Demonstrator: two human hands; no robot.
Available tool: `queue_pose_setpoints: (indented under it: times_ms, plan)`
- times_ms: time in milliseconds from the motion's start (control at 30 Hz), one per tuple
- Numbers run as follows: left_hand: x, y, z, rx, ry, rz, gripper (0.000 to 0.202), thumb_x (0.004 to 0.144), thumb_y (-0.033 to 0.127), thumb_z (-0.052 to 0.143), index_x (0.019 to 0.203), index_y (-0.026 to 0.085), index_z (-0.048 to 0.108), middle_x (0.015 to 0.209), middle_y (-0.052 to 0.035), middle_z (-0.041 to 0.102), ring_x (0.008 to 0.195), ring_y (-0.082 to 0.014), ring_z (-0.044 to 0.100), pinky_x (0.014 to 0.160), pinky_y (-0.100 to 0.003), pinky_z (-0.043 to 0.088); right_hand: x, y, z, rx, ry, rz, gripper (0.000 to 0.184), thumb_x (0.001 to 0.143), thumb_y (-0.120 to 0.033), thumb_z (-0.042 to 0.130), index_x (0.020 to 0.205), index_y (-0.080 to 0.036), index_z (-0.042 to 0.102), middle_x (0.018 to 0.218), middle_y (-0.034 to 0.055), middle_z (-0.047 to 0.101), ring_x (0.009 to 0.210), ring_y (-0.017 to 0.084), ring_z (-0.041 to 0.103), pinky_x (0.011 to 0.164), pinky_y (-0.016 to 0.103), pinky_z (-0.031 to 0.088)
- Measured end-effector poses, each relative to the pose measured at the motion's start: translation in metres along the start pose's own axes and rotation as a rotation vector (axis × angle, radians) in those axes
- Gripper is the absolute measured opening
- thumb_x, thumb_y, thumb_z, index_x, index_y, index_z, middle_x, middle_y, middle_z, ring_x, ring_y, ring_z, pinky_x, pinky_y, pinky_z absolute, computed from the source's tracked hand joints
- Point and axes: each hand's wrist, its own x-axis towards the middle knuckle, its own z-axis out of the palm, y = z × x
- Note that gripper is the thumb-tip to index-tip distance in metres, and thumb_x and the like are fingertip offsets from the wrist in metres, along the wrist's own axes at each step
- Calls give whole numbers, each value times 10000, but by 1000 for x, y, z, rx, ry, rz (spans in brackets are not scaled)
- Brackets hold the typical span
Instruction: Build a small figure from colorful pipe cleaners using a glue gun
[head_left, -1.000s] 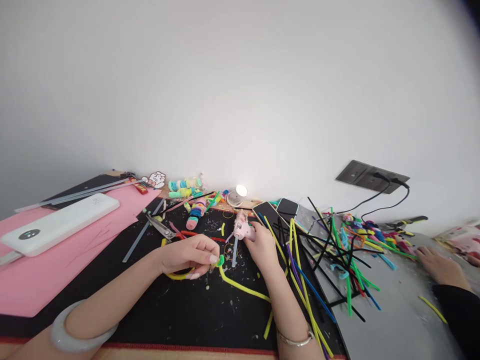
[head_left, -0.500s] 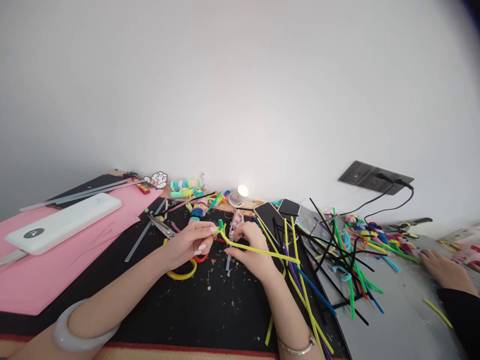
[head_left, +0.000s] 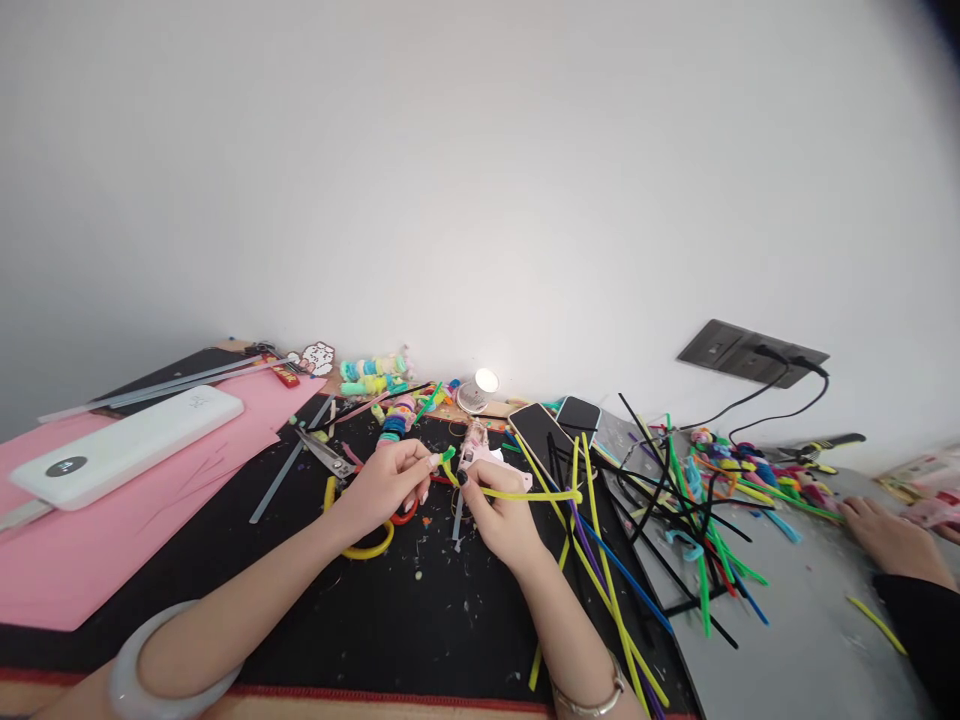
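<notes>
White power bank (head_left: 127,445) on pink paper (head_left: 75,560). Scissors (head_left: 326,458) partly behind left hand (head_left: 386,482), its fingers pinching small green piece (head_left: 448,454) at end of yellow stem (head_left: 534,496). Pink glue gun (head_left: 487,466) just behind right hand (head_left: 502,518), whose fingers clamp same stem. Stem pile (head_left: 703,568) on grey table (head_left: 795,630), near co-worker's hand (head_left: 889,540).

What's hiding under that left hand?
Scissors peek out around the left hand: their blades, part of a yellow handle and a bit of a red handle. Black mat shows too. The hand covers the rest, so I can't tell what else is there.
</notes>
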Motion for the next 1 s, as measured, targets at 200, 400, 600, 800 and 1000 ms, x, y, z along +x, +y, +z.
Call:
queue_pose_setpoints:
  times_ms: [200,400,600,800,1000]
  plan:
    - [-3,2,2,263,94,81,223,847,342,518,673,219,454,469,47,573,384,-116,451,469,-240,328,-2,-2,1,44,-19,4,302,897,-284,435,608,-196,433,572,-26,455,560,121,418,563,239,326]
    - [-4,-6,1,402,40,182,208,874,325,477,689,233,450,475,54,565,426,-145,499,512,-250,334,-1,0,-1,57,50,39,316,897,-286,454,596,-192,460,568,-24,447,564,125,413,561,242,318]
    - [-7,-2,0,528,-85,250,216,908,335,433,725,227,474,549,36,562,508,-154,501,533,-248,300,0,5,-2,152,109,140,341,913,-355,458,618,-183,475,581,-34,409,540,110,373,520,226,281]
    - [-10,7,-1,583,-209,302,249,940,324,371,774,223,528,633,10,584,605,-174,550,605,-262,329,0,7,-2,201,155,201,357,920,-382,452,626,-181,475,574,-44,382,519,102,348,503,222,263]
    - [-9,3,-2,636,-252,322,264,952,293,341,845,224,572,688,3,598,662,-181,568,652,-264,347,3,10,-1,167,178,242,384,907,-420,452,598,-192,431,564,-51,343,500,98,310,487,226,246]
